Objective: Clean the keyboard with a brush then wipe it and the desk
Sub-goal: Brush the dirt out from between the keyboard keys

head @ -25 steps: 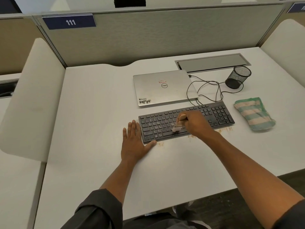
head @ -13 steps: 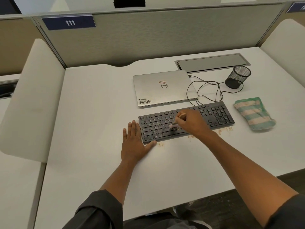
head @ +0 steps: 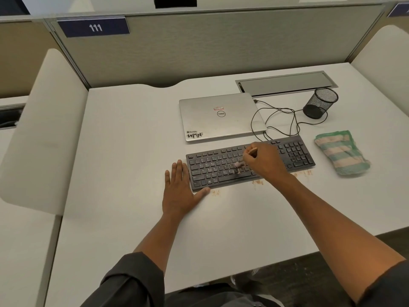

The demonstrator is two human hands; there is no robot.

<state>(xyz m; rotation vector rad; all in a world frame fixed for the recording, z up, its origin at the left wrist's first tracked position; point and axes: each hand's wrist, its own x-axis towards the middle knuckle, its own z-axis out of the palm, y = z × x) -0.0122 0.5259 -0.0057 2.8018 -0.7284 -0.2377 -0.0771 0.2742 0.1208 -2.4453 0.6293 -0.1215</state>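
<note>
The left hand (head: 180, 191) lay flat on the desk (head: 124, 151), fingers straight, its thumb touching the near left corner of the keyboard (head: 221, 168). At its 2 o'clock the right hand (head: 264, 161) was curled round a brush (head: 245, 157), bristles on the middle keys; they were blurred. Brown crumbs (head: 257, 182) dotted the desk along the keyboard's near edge. At the keyboard's 3 o'clock lay a folded cloth (head: 340, 155). Farther off sat a closed laptop (head: 219, 116) and a mesh cup (head: 319, 103); its inside could not be made out.

Single head-worn view, angled forward and down, desk (head: 124, 151) seemingly near
</note>
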